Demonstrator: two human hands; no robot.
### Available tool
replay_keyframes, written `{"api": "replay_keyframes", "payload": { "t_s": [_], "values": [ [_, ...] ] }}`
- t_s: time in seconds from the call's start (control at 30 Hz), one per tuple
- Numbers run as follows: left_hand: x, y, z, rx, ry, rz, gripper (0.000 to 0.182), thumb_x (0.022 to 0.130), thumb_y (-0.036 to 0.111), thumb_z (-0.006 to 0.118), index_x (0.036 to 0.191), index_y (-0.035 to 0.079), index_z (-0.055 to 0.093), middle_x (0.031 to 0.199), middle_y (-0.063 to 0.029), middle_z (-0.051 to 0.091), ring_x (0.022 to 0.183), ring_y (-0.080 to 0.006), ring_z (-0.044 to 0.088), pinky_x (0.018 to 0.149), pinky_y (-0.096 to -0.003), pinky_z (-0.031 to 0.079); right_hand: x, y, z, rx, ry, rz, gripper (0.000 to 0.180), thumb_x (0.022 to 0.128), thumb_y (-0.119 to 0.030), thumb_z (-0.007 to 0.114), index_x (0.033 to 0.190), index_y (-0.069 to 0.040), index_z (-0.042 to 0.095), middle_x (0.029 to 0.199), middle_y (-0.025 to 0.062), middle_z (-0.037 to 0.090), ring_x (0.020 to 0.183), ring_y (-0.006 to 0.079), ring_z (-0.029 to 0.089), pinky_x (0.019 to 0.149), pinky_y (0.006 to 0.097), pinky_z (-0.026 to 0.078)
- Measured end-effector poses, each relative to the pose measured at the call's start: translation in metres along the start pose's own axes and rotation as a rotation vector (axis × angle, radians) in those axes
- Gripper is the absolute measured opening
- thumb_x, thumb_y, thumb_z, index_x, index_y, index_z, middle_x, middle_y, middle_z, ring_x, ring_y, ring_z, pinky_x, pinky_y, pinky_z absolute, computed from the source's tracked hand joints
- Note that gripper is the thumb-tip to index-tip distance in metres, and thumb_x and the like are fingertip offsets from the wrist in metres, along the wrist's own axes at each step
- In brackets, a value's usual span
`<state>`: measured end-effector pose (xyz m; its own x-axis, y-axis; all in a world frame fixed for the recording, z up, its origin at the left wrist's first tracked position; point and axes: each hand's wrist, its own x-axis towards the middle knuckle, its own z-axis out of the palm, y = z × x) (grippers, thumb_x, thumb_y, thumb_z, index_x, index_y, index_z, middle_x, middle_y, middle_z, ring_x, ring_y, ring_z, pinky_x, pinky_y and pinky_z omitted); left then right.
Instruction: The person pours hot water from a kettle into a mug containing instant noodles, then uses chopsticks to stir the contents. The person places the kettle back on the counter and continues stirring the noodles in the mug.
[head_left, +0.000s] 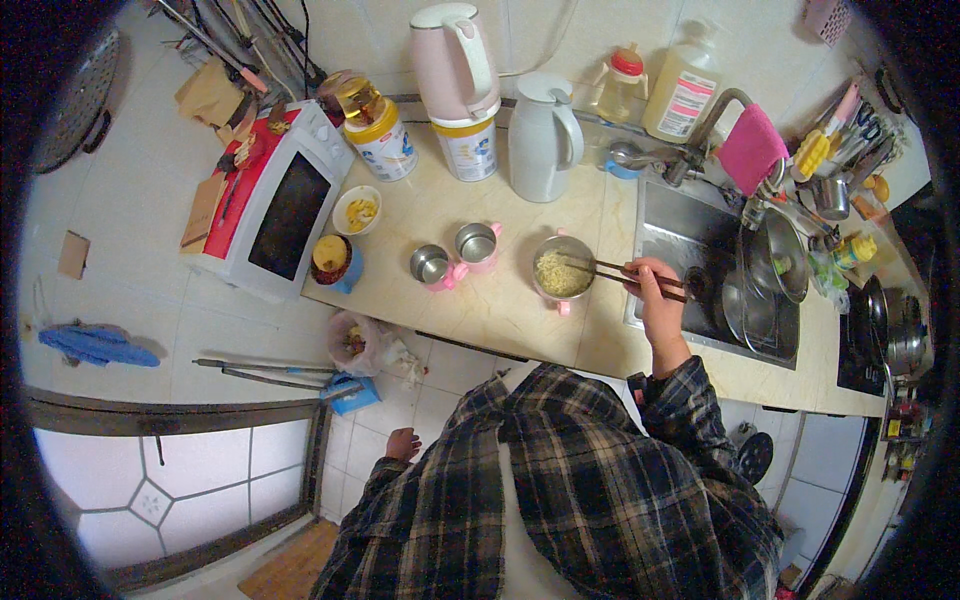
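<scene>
My right hand (657, 304) holds a pair of dark chopsticks (611, 268) over the sink's near left edge. Their tips rest in noodles (561, 274) inside a metal bowl with pink handles (537, 286) on the counter. Two small steel cups with pink handles, one (430, 265) and another (477, 244), stand left of the bowl. My left hand (404, 445) hangs low beside my body, below the counter edge, its fingers loosely curled and nothing seen in it. Further left, a white bowl (358, 211) has yellow pieces in it, near a blue cup (347, 276).
A white jug (541, 150), a pink kettle (454, 67) and tins (386, 150) line the wall. The sink (679, 232) with pans lies right, a microwave oven (289, 217) left. A bin with a plastic bag (352, 343) stands below the counter.
</scene>
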<state>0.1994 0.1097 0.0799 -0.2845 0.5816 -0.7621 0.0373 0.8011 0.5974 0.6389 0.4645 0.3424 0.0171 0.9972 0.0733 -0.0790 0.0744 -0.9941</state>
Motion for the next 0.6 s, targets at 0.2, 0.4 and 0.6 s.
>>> {"api": "replay_keyframes", "payload": {
  "t_s": [0.2,0.4,0.6],
  "values": [
    [-0.006,0.003,-0.002,-0.046,-0.015,-0.013,0.03,0.086,0.027,0.051,0.099,0.001,0.052,0.086,-0.0097,0.058,0.066,-0.0171,0.056,0.05,-0.0295,0.044,0.001,0.021,0.005,-0.063,-0.026,0.084,0.018,0.092,-0.015,0.05,0.1,-0.002,0.06,0.095,0.0077,0.063,0.089,0.0176,0.061,0.075,0.0296,0.053],
    [-0.006,0.002,-0.003,-0.146,-0.021,-0.05,0.028,0.086,0.027,0.051,0.099,0.002,0.052,0.085,-0.0091,0.058,0.067,-0.0171,0.057,0.05,-0.0298,0.044,-0.002,0.033,0.008,-0.194,-0.182,0.054,0.017,0.092,-0.015,0.051,0.098,-0.004,0.063,0.097,0.0051,0.063,0.09,0.0139,0.06,0.076,0.0287,0.052],
    [-0.006,0.002,-0.005,-0.18,-0.024,-0.061,0.027,0.086,0.026,0.051,0.099,0.003,0.052,0.084,-0.0086,0.057,0.068,-0.0171,0.057,0.05,-0.0301,0.044,0.0,0.024,0.013,-0.191,-0.085,0.043,0.017,0.092,-0.013,0.05,0.096,-0.003,0.063,0.094,0.0053,0.063,0.088,0.0141,0.06,0.074,0.0272,0.052]
  ]
}}
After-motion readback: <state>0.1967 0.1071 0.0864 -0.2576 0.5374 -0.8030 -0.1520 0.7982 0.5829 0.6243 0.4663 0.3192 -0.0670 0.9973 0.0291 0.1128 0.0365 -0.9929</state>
